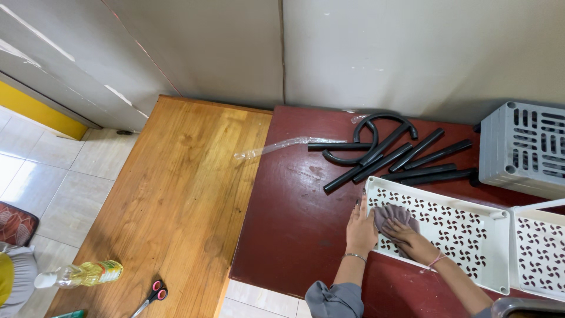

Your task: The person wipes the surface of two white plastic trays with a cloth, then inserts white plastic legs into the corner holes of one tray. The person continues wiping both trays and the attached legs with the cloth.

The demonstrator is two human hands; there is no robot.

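Head view, hands (382, 229) pressing grey cloth (393, 214) in white tray (471, 235)

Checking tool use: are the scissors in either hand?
No, the scissors lie on the wooden table, far from both hands on the white tray.

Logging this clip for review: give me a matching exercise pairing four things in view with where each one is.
Things:
1. grey cloth
2. scissors
3. black tubes
4. oil bottle

Places:
A. near edge of the light wooden table, pink-ringed handles
B. under the right hand inside the white tray
C. lying at the light table's left corner
D. on the dark red table by the wall

Pairs: 1-B, 2-A, 3-D, 4-C
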